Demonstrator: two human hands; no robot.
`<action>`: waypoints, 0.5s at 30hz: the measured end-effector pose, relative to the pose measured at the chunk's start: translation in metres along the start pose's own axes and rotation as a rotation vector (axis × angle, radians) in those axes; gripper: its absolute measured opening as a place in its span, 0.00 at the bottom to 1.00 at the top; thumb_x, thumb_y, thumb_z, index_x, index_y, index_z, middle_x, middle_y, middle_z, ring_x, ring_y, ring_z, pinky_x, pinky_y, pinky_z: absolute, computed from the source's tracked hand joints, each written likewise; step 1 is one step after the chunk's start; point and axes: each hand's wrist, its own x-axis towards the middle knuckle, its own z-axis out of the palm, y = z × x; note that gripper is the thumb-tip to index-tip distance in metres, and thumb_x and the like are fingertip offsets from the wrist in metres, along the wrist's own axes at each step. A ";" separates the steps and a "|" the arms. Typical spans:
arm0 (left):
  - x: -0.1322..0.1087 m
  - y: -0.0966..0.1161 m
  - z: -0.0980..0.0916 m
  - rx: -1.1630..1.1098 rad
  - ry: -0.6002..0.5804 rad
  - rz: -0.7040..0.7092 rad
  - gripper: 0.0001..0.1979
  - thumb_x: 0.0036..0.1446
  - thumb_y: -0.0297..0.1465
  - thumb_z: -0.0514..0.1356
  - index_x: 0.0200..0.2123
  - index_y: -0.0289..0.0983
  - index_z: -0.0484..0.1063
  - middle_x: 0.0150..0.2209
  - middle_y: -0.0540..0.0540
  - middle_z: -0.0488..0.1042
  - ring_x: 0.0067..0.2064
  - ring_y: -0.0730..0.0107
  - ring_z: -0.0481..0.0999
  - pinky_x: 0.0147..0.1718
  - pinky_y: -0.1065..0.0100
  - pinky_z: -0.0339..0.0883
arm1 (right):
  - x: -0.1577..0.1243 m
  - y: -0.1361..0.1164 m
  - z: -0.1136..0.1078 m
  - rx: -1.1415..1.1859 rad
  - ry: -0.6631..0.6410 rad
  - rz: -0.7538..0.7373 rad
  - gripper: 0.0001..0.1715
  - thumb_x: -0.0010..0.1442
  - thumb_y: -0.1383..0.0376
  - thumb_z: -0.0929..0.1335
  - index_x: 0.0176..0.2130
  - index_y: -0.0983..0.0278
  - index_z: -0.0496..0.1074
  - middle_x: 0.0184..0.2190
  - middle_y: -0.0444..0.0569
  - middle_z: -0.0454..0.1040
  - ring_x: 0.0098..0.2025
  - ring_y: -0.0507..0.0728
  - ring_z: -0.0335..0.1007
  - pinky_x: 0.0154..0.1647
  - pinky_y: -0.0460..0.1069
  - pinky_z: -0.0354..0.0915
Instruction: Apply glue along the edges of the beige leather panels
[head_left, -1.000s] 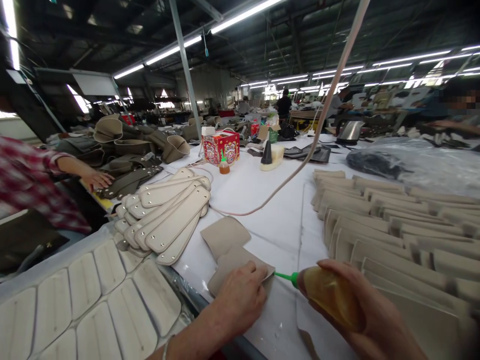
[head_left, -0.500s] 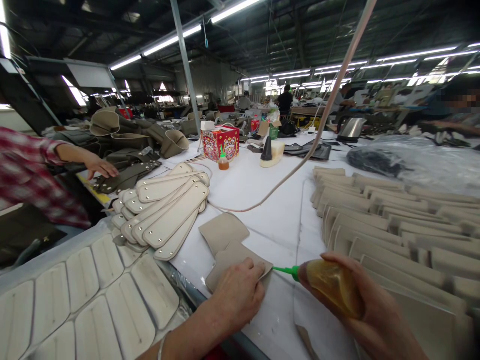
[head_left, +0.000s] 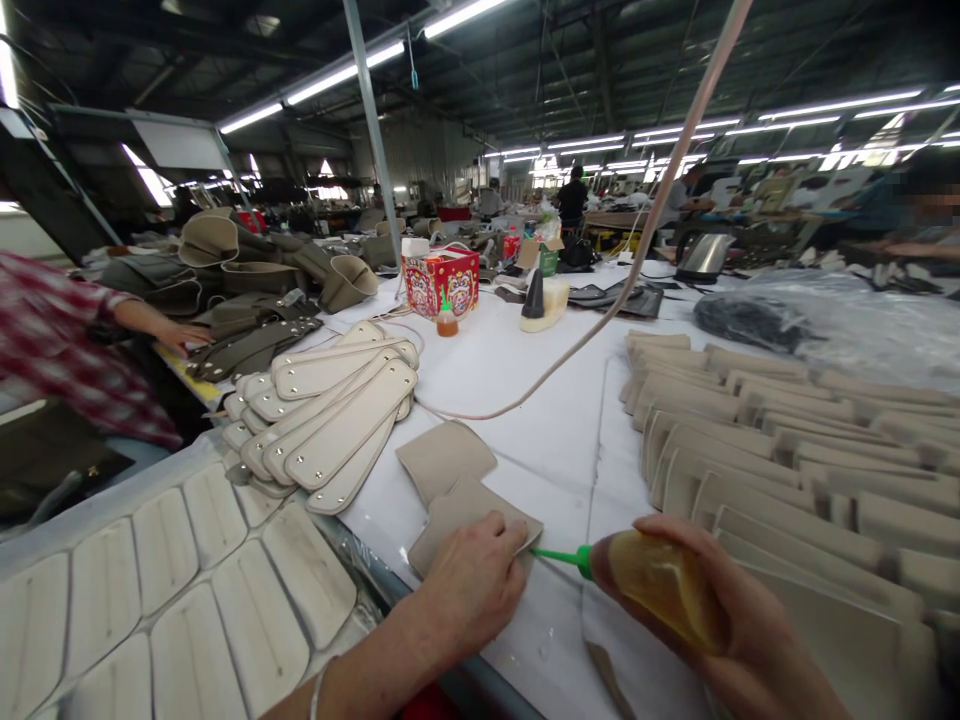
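My left hand [head_left: 484, 575] is closed on the edge of a taupe leather piece [head_left: 469, 515] on the white table, its fingertips partly hidden underneath. In my right hand [head_left: 742, 610] is a squeeze bottle [head_left: 660, 585] of amber liquid, probably glue, tilted on its side. Its thin green nozzle [head_left: 559, 555] points left, and the tip meets the leather's right edge beside my left fingers. A second taupe leather piece [head_left: 442, 458] lies just beyond, partly under the held one.
Fanned cream straps with studs [head_left: 352, 425] lie left of centre. Pale panels [head_left: 259, 620] cover the near left. Rows of folded taupe pieces [head_left: 787, 440] fill the right. A hose [head_left: 570, 355] crosses the table. A red box [head_left: 457, 280] stands behind. A co-worker's hand [head_left: 176, 335] is at far left.
The bottle's nozzle has shifted slightly left and down along the leather's edge, closer to my left fingers. The co-worker's hand at the far left has drawn back leftward.
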 end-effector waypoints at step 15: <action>-0.002 -0.002 0.002 -0.012 -0.006 0.040 0.16 0.62 0.28 0.47 0.49 0.44 0.67 0.37 0.48 0.68 0.37 0.65 0.71 0.37 0.68 0.64 | -0.005 0.010 0.003 0.046 0.048 0.078 0.22 0.62 0.60 0.67 0.55 0.52 0.62 0.50 0.47 0.70 0.46 0.59 0.73 0.43 0.47 0.71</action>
